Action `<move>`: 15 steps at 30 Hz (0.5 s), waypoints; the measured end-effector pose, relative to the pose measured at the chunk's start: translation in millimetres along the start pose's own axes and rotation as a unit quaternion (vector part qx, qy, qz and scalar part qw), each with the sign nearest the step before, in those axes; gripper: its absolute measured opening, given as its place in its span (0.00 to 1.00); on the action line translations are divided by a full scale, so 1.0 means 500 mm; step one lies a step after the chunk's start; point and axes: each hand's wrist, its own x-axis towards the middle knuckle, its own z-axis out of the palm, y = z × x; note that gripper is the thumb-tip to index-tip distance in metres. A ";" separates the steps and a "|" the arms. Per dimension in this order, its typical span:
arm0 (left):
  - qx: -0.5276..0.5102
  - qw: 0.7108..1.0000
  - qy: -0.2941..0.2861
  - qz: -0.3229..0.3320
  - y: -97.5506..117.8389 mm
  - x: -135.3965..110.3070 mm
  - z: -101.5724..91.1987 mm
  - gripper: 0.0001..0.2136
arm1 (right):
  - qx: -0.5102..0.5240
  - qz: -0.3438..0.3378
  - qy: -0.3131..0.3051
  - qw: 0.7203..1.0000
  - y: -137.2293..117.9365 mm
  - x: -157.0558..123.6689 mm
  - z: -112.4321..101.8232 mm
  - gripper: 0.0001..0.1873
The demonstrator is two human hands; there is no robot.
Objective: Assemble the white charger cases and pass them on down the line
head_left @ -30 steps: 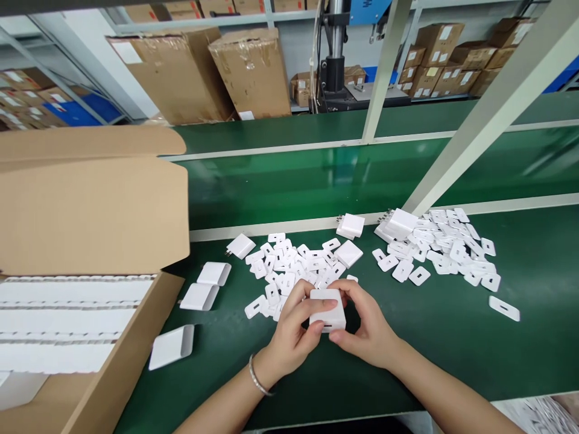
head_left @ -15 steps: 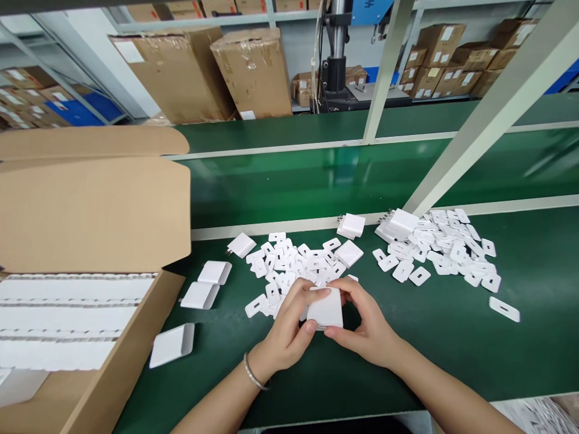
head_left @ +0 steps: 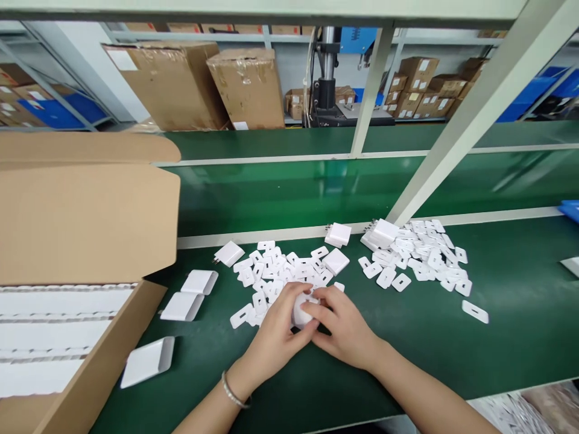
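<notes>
Low over the near side of the loose plates, my left hand [head_left: 281,328] closes its thumb and fingers around a white charger housing [head_left: 302,311]. My right hand [head_left: 337,322] grips the same housing from the other side, fingertips on its upper face and edge. Fingers cover much of the housing. Just beyond my hands lies a pile of small white slotted end plates [head_left: 289,268]. Around that pile sit a pronged white charger [head_left: 229,254], another charger [head_left: 338,234] and a white block [head_left: 336,261]. Hollow white shells [head_left: 148,361] lie to the left.
An open cardboard box [head_left: 102,367] with rows of white pieces stands at the left. Farther right is a second pile of end plates [head_left: 429,253] with chargers [head_left: 381,234] beside it. A slanted metal post [head_left: 456,126] rises behind that pile.
The charger housing has been turned between my hands, so its broad square face no longer shows. My right fingers have shifted over it. The camera view has tilted up and swung right.
</notes>
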 end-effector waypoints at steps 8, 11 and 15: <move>0.161 0.983 0.069 -0.047 0.009 -0.026 -0.088 0.12 | -0.047 0.079 0.050 0.994 0.018 0.000 -0.036 0.25; 0.243 0.957 0.120 -0.106 -0.017 -0.081 -0.141 0.16 | -0.201 0.212 0.036 0.956 0.071 -0.010 -0.080 0.21; 0.305 0.920 0.171 -0.176 -0.089 -0.178 -0.188 0.18 | -0.306 0.328 -0.071 0.891 0.129 -0.031 -0.136 0.24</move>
